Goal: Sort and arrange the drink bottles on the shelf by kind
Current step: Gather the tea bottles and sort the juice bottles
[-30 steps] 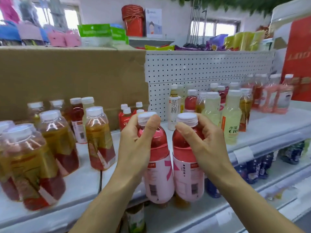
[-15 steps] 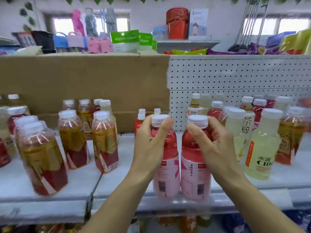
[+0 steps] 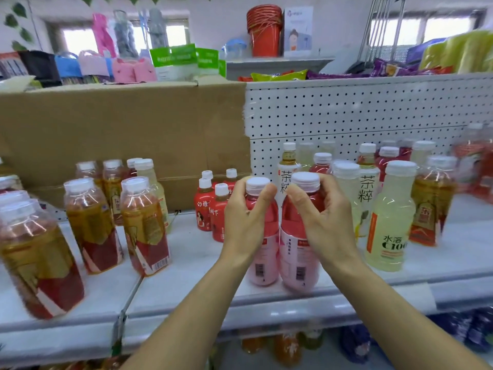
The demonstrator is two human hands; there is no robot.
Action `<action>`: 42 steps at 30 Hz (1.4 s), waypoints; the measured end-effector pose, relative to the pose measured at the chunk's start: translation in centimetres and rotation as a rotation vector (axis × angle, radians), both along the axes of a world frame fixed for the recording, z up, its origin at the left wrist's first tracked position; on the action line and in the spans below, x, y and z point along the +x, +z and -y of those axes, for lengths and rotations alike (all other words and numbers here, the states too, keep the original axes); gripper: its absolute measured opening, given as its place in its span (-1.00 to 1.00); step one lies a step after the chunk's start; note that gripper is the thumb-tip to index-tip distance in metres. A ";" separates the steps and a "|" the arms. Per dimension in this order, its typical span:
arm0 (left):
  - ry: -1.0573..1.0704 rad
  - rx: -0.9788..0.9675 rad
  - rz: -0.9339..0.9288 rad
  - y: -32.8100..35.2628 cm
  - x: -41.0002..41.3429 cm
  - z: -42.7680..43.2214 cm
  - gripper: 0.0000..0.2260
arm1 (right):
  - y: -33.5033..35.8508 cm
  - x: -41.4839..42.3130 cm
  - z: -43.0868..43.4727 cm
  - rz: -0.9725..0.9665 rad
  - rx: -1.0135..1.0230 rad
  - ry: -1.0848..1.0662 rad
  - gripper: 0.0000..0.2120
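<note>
Two pink-labelled bottles of red drink stand side by side at the front of the white shelf (image 3: 186, 287). My left hand (image 3: 244, 222) grips the neck of the left pink bottle (image 3: 262, 265). My right hand (image 3: 322, 222) grips the neck of the right pink bottle (image 3: 297, 265). Both bottles rest upright on the shelf, touching each other. Amber tea bottles with red and gold labels (image 3: 145, 225) are grouped at the left. Small red bottles (image 3: 204, 206) stand behind my left hand. A pale yellow bottle (image 3: 390, 220) and white-labelled tea bottles (image 3: 366, 182) stand at the right.
A brown cardboard box (image 3: 120, 129) backs the left half of the shelf and a white pegboard (image 3: 360, 113) backs the right. More bottles fill the lower shelf (image 3: 288, 345). Bare shelf lies between the amber bottles and the pink ones.
The view has swung left and up. Both hands have carried the two pink bottles leftwards and set them on the shelf near the small red bottles, still holding the necks.
</note>
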State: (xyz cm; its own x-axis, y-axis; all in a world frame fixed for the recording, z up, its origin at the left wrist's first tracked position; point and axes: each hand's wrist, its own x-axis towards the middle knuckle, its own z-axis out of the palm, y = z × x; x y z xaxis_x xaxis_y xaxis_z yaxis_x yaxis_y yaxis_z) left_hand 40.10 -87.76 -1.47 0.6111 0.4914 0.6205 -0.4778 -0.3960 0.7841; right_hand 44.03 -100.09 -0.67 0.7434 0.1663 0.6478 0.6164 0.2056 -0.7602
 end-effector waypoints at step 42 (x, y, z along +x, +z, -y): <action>0.284 0.175 -0.345 -5.9 5.4 4.2 -0.15 | -6.1 3.8 10.4 0.204 -0.203 -0.246 -0.59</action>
State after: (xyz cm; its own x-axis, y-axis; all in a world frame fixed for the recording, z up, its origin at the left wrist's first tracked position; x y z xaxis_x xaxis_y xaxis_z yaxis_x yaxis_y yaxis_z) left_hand 45.46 -92.00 -7.39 0.6525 0.5750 0.4936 -0.0551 -0.6137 0.7877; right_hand 47.82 -110.49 -6.78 0.6366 0.1390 0.7586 0.7712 -0.1103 -0.6269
